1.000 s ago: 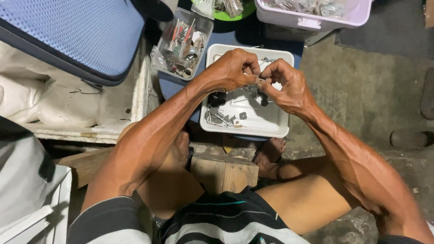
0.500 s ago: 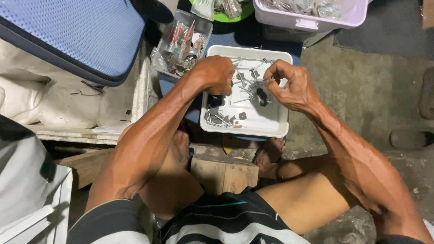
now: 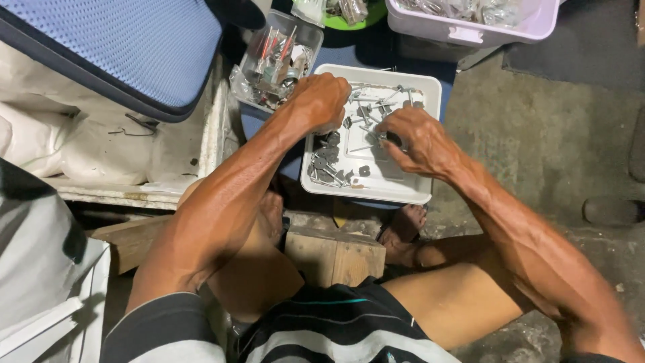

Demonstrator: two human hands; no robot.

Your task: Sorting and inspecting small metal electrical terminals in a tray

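Both hands work inside a shallow white tray point(image 3: 423, 191) that sits on a blue surface, low in front of the seated person so that loose pieces stay corralled and within easy reach. The left hand point(image 3: 321, 101) is curled into a loose fist over the tray's upper left corner; its fingers are folded under and hidden, so I cannot tell whether its grip has anything in it. The right hand point(image 3: 410, 138) lies palm down toward the tray's middle, fingers bent and pressed onto the scatter of small metal parts point(image 3: 366, 111), thin pins and little dark pieces; whether a piece is actually pinched under the fingertips cannot be made out. A second cluster of dark and grey bits point(image 3: 327, 165) lies just below the left grip, near the tray's left wall, seemingly kept apart as a sorted heap. Beyond the left grip, a clear plastic box point(image 3: 279, 60) of red-handled tools and oddments stands touching the tray's corner, handy for a quick reach. Further beyond are a pale lilac bin point(image 3: 470, 27) and a green dish point(image 3: 342, 20). Half a second ago the right hand was lifted with its fingertips pinching above the parts; now it has dropped flat among them, while the left fist has edged slightly up and outward toward the tray corner.
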